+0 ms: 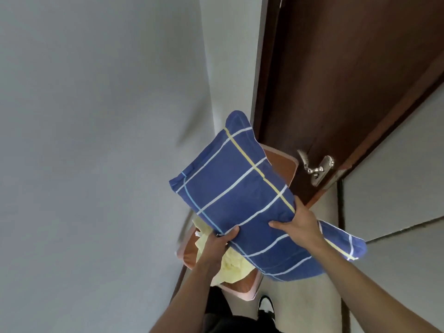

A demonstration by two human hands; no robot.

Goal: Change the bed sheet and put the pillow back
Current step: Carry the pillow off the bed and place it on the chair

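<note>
Both hands are gripping the blue checked pillow (242,195) over a brown chair (281,164): left hand (222,239) curling under its lower edge, right hand (298,221) clamping its side. Yellow cloth (230,263) is lying on the seat. Pillow could be knocking the door handle (317,169) nearby. No writing is showing.

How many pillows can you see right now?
1: the blue plaid fabric pillow, gripped by the left hand and right hand above the orange basket. Others may lie hidden beneath it.
</note>
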